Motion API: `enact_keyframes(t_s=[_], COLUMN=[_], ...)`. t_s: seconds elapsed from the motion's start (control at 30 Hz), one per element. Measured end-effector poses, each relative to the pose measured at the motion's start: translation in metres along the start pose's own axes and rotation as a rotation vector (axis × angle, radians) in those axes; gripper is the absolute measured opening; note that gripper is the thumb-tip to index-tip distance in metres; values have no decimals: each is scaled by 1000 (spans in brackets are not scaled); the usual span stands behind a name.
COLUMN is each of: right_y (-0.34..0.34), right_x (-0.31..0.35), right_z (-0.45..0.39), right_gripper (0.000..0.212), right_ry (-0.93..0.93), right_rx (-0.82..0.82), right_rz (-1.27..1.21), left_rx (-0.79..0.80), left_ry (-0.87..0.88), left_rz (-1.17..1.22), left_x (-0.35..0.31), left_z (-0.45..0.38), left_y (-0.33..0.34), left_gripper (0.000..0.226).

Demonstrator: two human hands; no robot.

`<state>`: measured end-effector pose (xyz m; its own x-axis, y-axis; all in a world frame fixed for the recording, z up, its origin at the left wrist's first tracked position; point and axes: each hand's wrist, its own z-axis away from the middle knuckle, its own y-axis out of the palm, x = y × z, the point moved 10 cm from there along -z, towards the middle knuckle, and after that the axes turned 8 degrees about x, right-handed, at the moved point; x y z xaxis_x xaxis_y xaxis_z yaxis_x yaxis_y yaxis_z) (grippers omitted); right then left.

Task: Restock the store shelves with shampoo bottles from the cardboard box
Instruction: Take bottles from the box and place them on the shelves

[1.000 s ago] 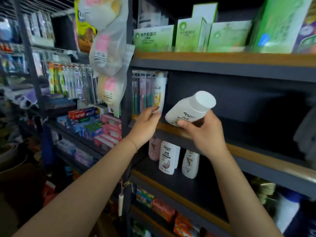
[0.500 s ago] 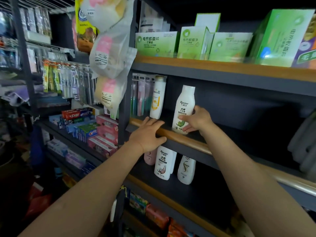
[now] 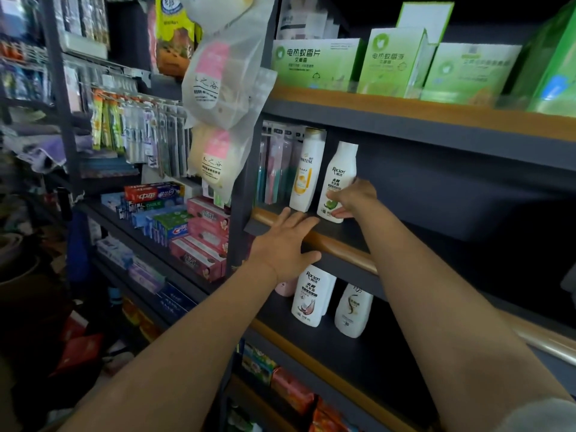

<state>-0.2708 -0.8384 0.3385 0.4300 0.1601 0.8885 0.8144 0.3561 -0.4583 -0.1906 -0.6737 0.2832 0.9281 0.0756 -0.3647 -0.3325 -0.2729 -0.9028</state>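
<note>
The dark shelf [image 3: 349, 241] with its wooden front rail carries the white shampoo bottle [image 3: 338, 179] upright, long axis vertical, cap up, just beside a Pantene bottle [image 3: 307, 169]. The left hand [image 3: 285, 241] rests flat on the rail, fingers spread. The right hand [image 3: 353, 198] grips the bottle's lower part.

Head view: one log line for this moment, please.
right hand grips green-label bottle, upright on middle shelf | left hand rests on shelf edge

Green boxes [image 3: 392, 65] sit above; toothpaste cartons [image 3: 174, 219] and toothbrush packs [image 3: 140, 129] fill the left racks.
</note>
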Motion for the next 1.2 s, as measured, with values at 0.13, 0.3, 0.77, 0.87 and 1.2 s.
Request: enact_keyframes(t_s=[0.13,0.3,0.77,0.87,1.2], right_y=[-10,1,398,467,590], right_x=[2,30,-287,-371,-544], right_z=[15,102,197,237,310], right_gripper=[71,16,20,14,15], right_ry=[-48,-536,52,231,692], right_rx=[-131,-240,720,859,979], right_rz=[32,-106,175,224,394], left_rx=[9,-38,119,86,-80], left_ry=[10,60,-838,-1006,-1330], left_rz=[-3,107,289,198,406], left_x=[0,-4,322,356,398], left_z=[-1,9,361,444,541], left_y=[1,-2,242,272,328], left_gripper=[69,78,21,37,77])
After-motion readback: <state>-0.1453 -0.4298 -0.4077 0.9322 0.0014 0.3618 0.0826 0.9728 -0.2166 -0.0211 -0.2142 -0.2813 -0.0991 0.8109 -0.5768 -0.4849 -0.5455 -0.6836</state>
